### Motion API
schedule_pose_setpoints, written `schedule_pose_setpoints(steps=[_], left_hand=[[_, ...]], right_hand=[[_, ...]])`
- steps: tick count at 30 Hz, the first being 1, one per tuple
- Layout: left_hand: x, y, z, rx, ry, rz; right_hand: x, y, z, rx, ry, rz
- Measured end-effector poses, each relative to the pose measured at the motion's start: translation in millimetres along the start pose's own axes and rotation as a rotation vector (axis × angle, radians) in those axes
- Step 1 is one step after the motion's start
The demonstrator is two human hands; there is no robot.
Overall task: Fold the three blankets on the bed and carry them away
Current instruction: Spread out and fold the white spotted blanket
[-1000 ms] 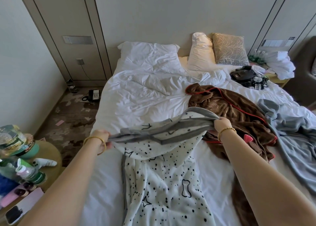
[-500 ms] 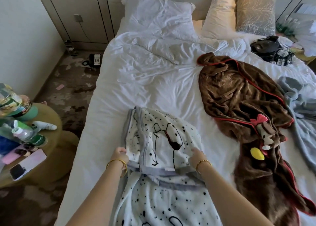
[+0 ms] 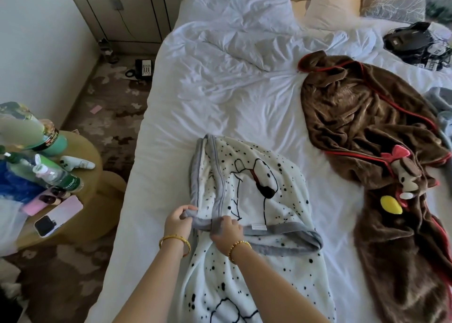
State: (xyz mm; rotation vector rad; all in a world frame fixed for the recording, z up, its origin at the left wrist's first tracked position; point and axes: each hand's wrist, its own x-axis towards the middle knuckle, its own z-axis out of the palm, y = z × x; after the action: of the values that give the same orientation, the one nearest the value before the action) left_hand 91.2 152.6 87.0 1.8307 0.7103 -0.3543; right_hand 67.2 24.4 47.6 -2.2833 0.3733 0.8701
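A white blanket (image 3: 254,190) with black spots and a grey border lies folded over on the near part of the bed (image 3: 220,97). My left hand (image 3: 179,221) grips its grey corner at the fold's left end. Close beside it my right hand (image 3: 226,232) pinches the grey border. A brown blanket (image 3: 362,117) with red trim and a cartoon figure lies spread out to the right. Only an edge of a grey-blue blanket (image 3: 440,100) shows at the far right.
A round side table (image 3: 80,151) at the left holds bottles, a phone and other small items. A desk telephone (image 3: 144,69) lies on the patterned carpet. Pillows (image 3: 330,2) and a black bag (image 3: 408,37) sit at the head of the bed.
The spotted blanket, held up stretched between my hands, was laid down folded over on the bed. My right hand then slid left along the grey border close to my left hand.
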Motion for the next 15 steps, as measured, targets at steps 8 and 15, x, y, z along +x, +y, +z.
schedule_pose_setpoints(steps=[8,15], left_hand=[[-1.8,6.8,7.5,0.058,-0.064,0.022],[-2.1,19.1,9.8,0.215,-0.152,0.120]], right_hand=[[1.7,0.8,-2.6,-0.212,0.017,-0.094],[3.3,-0.4,1.7,-0.227,0.233,-0.066]])
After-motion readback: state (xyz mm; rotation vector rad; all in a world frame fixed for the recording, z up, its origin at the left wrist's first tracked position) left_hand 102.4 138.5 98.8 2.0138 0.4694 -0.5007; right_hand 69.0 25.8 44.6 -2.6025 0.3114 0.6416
